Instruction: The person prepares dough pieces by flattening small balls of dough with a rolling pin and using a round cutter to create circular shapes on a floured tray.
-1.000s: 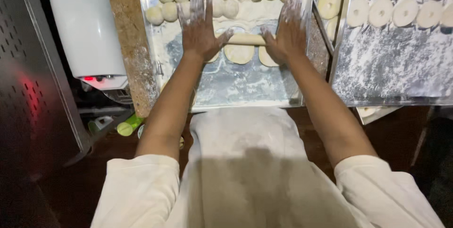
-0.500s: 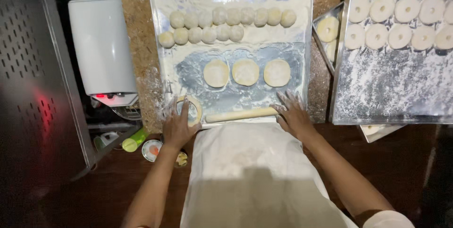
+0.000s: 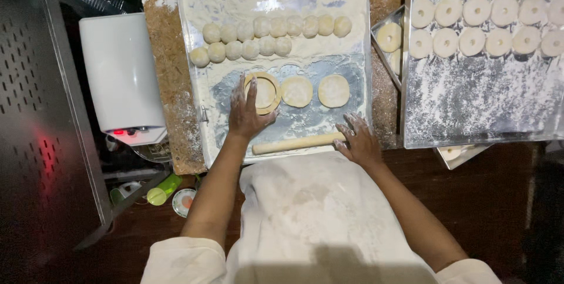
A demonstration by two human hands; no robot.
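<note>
My left hand [image 3: 247, 111] presses a round ring cutter [image 3: 264, 92] down onto the leftmost of three flattened dough discs on a floured metal tray [image 3: 200, 84]. The other two discs [image 3: 297, 91] [image 3: 333, 90] lie to its right. My right hand [image 3: 357, 138] rests with fingers spread on the right end of a wooden rolling pin [image 3: 294, 143], which lies across the tray's near edge. Two rows of dough balls [image 3: 267, 36] sit further back on the same tray.
A second floured tray [image 3: 470, 113] at the right holds several rows of ring-shaped dough pieces [image 3: 487, 10]. A small metal container [image 3: 389, 37] with dough stands between the trays. A white appliance [image 3: 120, 72] and a perforated metal panel [image 3: 35, 119] are at the left.
The rolling stopped: the pin came back to the tray's near edge. My left hand picked up the ring cutter and moved it forward onto the leftmost disc.
</note>
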